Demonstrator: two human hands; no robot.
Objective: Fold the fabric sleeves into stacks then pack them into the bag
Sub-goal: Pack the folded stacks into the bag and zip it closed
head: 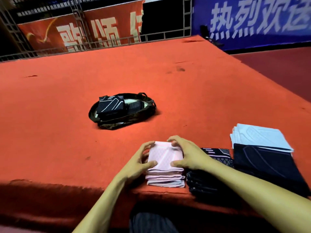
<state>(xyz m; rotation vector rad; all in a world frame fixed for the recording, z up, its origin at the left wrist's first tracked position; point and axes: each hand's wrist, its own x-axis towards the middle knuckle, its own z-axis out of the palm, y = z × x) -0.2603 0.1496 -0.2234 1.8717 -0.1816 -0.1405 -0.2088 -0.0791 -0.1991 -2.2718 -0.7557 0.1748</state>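
Squarely at the near edge of a red-covered table (pixel 67 98), a pink stack of folded sleeves (pixel 165 165) sits with its layered ends facing the person and its longer side running away toward the middle of the table. The left hand (pixel 143 159) grips the stack's left side and the right hand (pixel 186 154) its right side, fingers curled over the far corners and thumbs pressed on the top layer near the front edge.

Farther out, well apart from both hands, a dark camouflage bag (pixel 127 121) lies with its mouth open upward. Inside it are dark folded sleeves (pixel 111 105) with pale line markings, one bundle at the left and another beside it at the right.

Just beside the pink stack, on its right, a black stack (pixel 207 182) with pale stripes lies partly under the right forearm. Beyond it, a navy stack (pixel 265 165) overlaps the near edge of a light blue stack (pixel 259 137). A red banner (pixel 50 34) and a blue banner (pixel 252 22), both with white characters, hang behind the table.
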